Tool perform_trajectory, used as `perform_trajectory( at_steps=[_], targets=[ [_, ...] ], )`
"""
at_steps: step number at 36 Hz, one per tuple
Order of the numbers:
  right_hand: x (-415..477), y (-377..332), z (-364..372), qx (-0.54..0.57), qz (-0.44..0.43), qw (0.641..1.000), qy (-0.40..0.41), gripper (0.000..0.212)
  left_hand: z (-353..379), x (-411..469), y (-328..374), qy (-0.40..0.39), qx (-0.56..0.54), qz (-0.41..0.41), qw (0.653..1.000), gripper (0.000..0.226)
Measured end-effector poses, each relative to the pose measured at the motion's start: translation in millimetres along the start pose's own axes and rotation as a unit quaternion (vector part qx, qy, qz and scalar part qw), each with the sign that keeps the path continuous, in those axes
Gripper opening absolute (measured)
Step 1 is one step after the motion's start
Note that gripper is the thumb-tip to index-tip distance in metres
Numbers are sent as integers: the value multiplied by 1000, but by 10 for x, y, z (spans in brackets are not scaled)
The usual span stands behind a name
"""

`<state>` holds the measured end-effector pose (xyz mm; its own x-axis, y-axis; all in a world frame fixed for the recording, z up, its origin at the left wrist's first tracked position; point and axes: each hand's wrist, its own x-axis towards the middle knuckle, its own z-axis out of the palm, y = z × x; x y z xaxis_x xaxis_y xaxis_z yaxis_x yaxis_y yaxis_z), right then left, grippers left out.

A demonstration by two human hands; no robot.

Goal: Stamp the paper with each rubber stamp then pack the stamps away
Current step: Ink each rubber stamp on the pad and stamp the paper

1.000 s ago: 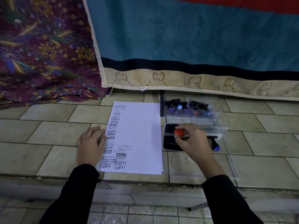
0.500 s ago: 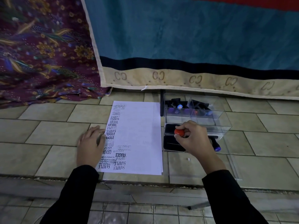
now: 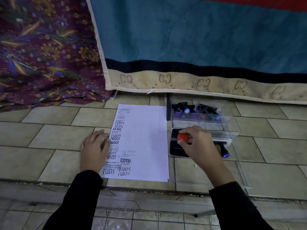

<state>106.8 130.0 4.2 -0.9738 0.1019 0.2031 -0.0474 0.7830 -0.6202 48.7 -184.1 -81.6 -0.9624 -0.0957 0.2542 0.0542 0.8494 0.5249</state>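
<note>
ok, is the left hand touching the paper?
Touching. The head view shows the left hand lying flat on the paper at its left edge, covering part of the stamped words.

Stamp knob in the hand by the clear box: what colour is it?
Red. The head view shows the stamp knob, pinched by the right hand.

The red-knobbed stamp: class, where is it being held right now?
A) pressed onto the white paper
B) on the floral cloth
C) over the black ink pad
C: the right hand grips the red-knobbed stamp over the black ink pad, which lies beside the paper, not on it.
</note>
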Motion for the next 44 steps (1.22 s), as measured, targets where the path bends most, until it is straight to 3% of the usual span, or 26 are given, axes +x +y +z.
perform_trajectory(
  at_steps=[3, 10, 21, 44],
  targets=[
    [46, -274, 120, 52, -38, 998, 17, 25, 2, 11, 6, 0, 4, 0, 1000, 20],
    [170, -800, 702, 86, -112, 987, -74, 27, 4, 4, -15, -3, 15, 2, 1000, 21],
    [309, -949, 1026, 26, -116, 985, -126, 32, 6, 19, -19, -4, 12, -1, 1000, 22],
    [256, -926, 1085, 40, -112, 985, -125, 30, 15, 24, -38, -1, 11, 3, 1000, 21]
  ],
)
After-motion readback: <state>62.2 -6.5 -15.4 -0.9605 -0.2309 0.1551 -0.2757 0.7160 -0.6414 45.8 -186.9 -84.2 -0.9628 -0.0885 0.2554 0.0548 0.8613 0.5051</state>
